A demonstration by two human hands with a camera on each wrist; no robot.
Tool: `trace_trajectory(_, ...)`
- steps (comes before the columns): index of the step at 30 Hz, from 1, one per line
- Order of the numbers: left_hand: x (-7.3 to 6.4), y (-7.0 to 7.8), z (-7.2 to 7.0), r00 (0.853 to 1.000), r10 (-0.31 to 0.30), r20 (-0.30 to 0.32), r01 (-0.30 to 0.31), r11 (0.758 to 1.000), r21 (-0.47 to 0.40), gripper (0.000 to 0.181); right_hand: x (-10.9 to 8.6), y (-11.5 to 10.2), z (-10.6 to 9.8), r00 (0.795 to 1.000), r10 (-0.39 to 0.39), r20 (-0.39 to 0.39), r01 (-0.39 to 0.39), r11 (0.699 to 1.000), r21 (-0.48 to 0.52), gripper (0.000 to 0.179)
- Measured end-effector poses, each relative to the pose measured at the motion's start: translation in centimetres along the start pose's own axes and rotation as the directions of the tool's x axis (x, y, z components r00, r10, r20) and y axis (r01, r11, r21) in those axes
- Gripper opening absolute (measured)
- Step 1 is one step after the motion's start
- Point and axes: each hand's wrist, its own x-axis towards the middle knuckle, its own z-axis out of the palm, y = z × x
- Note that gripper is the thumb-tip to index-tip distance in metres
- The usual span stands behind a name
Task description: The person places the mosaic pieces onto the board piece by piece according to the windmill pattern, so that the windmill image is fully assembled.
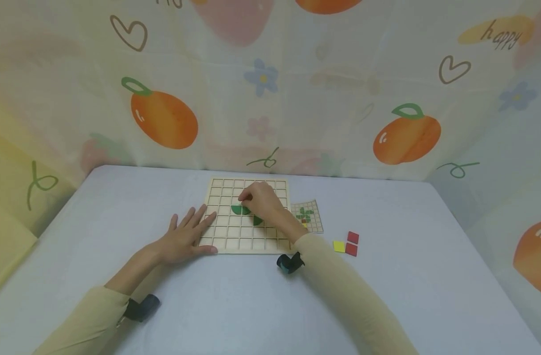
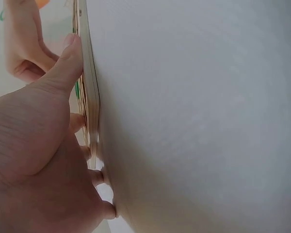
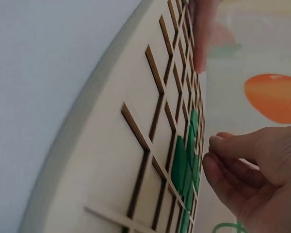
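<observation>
A light wooden grid board (image 1: 226, 241) lies on the table, with several green curved-edged pieces (image 1: 240, 210) set in its cells near the middle. My left hand (image 1: 185, 240) rests spread at the board's left edge, its thumb on the near corner and its fingers along the side. Over the board, my right hand (image 1: 262, 202) has its thumb and index fingertips close together, right above the green pieces. In the right wrist view these fingertips (image 3: 214, 141) are beside the green pieces (image 3: 180, 162); I cannot tell whether they pinch anything. The right hand hides part of the grid.
Right of the board lies a small pattern card (image 1: 315, 217) showing a green, red and yellow design on a grid, partly covered by the right forearm. Further right are two red squares (image 1: 353, 237) and a yellow square (image 1: 339, 246). A printed curtain (image 1: 297, 98) hangs behind the table.
</observation>
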Motion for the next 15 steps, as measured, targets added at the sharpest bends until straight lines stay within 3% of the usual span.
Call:
trace_trajectory(8,0.0,0.2,-0.1,1.0,0.007,-0.003,-0.007,1.0,0.0,0.093,-1.2,0.7,-2.0,0.999,-0.047,-0.011,0.047,0.999,-0.007,0.014)
trace_trajectory(15,0.1,0.1,0.1,1.0,0.003,-0.004,-0.003,1.0,0.008,0.093,-3.1,1.8,-3.0,0.999,-0.035,0.011,0.036,0.999,-0.029,0.014)
